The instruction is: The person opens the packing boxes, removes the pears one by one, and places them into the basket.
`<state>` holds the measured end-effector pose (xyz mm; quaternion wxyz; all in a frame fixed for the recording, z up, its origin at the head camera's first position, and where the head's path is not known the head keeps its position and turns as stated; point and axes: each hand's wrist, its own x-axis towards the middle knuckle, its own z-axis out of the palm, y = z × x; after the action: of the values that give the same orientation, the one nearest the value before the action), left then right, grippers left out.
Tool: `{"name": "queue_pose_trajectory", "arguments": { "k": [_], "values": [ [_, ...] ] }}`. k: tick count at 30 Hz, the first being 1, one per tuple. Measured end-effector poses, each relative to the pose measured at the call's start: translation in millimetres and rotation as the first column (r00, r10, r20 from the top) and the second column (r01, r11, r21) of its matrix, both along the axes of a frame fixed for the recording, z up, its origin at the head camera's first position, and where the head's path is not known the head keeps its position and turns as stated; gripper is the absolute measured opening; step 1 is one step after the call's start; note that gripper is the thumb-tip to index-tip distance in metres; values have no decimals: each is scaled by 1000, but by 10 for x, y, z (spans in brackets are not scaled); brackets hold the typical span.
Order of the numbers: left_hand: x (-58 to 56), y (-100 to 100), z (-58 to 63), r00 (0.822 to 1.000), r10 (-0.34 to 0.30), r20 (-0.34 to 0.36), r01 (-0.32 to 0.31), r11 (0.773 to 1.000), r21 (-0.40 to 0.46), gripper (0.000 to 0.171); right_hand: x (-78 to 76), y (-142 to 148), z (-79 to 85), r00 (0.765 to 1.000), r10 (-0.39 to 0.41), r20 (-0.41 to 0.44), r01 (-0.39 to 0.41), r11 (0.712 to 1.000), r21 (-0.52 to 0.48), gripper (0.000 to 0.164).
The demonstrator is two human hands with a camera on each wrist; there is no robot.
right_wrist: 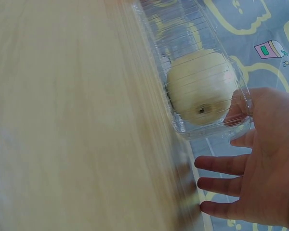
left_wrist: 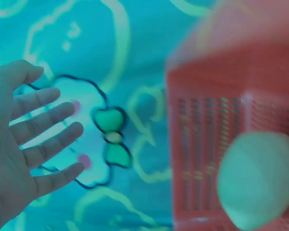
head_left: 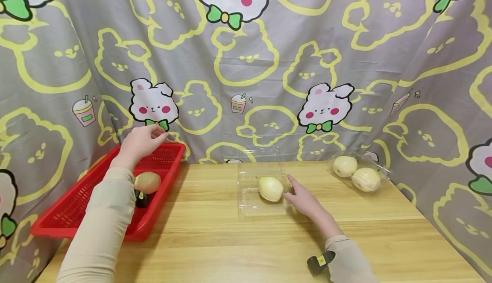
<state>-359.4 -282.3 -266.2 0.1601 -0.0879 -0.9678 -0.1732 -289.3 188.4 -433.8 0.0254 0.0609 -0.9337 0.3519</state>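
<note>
My left hand (head_left: 144, 144) hovers over the far part of a red plastic basket (head_left: 178, 159), its fingers spread and straight in the left wrist view and holding nothing. Inside that basket lies an oval yellowish-brown fruit (head_left: 148, 182), partly behind my left wrist. On the table stands a clear plastic clamshell box (head_left: 246, 206) with its lid raised. One pale yellow pear (head_left: 270, 189) rests in it. At the box's right side is my right hand (head_left: 305, 199); its thumb (right_wrist: 237, 113) overlaps the plastic wall in the right wrist view, and the other fingers extend straight.
Farther right at the back, two pears (head_left: 366, 179) lie under clear plastic (head_left: 384, 171). A patterned curtain (head_left: 238, 60) encloses the wooden table (head_left: 215, 240) at the back and sides. The basket leans along the left curtain.
</note>
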Motion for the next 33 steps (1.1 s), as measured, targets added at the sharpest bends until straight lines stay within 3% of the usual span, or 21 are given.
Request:
{"name": "queue_pose_trajectory", "arguments": {
  "k": [6, 11, 15, 24, 33],
  "values": [
    [89, 239, 172, 1000, -30, 3, 30, 999, -28, 43, 11, -8, 20, 1000, 2, 7, -2, 1000, -8, 74],
    [155, 423, 200, 998, -63, 3, 63, 998, -5, 41, 13, -6, 7, 1000, 8, 15, -8, 1000, -10, 74],
    [213, 561, 144, 996, -86, 16, 86, 996, 21, 43, 25, 5, 1, 999, 2, 32, -2, 1000, -21, 75],
    [455, 867, -21, 993, -115, 39, 110, 987, 120, 56, 15, -18, -6, 1000, 4, 18, -4, 1000, -12, 74],
    [469, 1181, -225, 984, -177, 4, 168, 941, 294, 58, 12, -13, 31, 1000, 2, 5, -2, 1000, 2, 75]
  ]
}}
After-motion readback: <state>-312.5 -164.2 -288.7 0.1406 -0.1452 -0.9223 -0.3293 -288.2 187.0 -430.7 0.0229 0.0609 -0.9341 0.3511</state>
